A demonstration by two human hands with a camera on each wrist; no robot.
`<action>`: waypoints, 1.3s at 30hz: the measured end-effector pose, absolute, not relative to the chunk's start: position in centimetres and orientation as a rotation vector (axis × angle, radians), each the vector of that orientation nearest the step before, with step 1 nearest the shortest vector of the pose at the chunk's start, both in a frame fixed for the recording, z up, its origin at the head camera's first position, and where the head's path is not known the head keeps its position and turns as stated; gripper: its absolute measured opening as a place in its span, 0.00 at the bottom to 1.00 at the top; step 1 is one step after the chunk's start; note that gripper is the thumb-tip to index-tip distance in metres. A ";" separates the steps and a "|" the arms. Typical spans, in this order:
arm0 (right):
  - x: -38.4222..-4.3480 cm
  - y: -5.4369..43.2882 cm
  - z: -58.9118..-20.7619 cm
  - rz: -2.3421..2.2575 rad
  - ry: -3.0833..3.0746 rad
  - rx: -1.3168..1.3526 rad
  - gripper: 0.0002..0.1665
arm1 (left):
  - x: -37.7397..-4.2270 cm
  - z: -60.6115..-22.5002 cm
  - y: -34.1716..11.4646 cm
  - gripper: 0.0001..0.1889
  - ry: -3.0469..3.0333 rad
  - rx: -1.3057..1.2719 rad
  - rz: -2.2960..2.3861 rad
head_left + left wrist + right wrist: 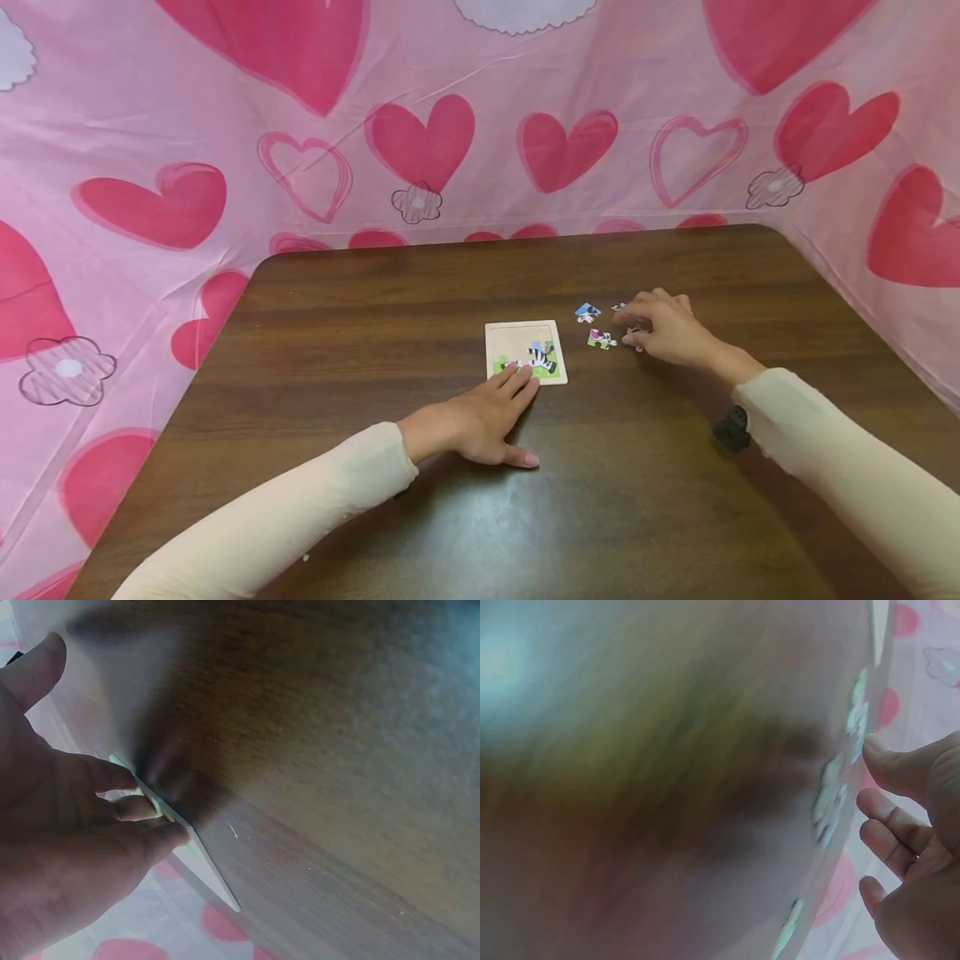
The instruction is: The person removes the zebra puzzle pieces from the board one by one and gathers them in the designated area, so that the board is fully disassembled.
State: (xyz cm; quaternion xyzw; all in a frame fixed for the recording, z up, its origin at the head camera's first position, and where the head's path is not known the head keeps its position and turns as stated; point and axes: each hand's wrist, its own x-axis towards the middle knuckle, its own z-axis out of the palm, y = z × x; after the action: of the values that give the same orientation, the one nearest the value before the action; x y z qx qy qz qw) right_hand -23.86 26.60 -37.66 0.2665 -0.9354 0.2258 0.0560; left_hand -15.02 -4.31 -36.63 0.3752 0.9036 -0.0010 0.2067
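A square wooden puzzle board (517, 333) lies on the table, some zebra pieces (543, 360) fitted along its lower right part. My left hand (483, 421) rests its outstretched fingers on the board's near edge, thumb spread out on the tabletop. To the right of the board, my right hand (667, 329) hovers over loose jigsaw pieces, its fingers bent and the thumb apart from them. Beside it lie a blue piece (588, 313) and a green-and-pink piece (600, 338). Other pieces are partly hidden beneath the hand. In the right wrist view, pieces (827, 799) lie beyond the fingertips.
The dark wooden table (375, 317) has rounded far corners. A pink cloth (495, 83) with red hearts hangs behind it and along both sides. A black strap-like object (732, 429) sits under the right sleeve cuff.
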 end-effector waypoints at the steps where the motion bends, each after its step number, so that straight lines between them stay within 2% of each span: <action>1: -23.9 26.3 -37.6 0.700 -2.827 0.819 0.18 | -15.0 -36.7 -4.3 0.53 2.517 1.048 -0.002; 39: -25.2 18.0 -37.3 0.770 -2.841 1.016 0.19 | -15.1 -36.8 -4.5 0.54 2.504 1.047 0.005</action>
State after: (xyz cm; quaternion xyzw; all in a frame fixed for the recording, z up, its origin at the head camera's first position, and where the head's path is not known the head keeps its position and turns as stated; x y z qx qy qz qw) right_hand -25.17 17.99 -37.32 0.3264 -0.9123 0.2471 0.0138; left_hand -15.07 -4.49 -36.77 0.3770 0.9016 0.0018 0.2123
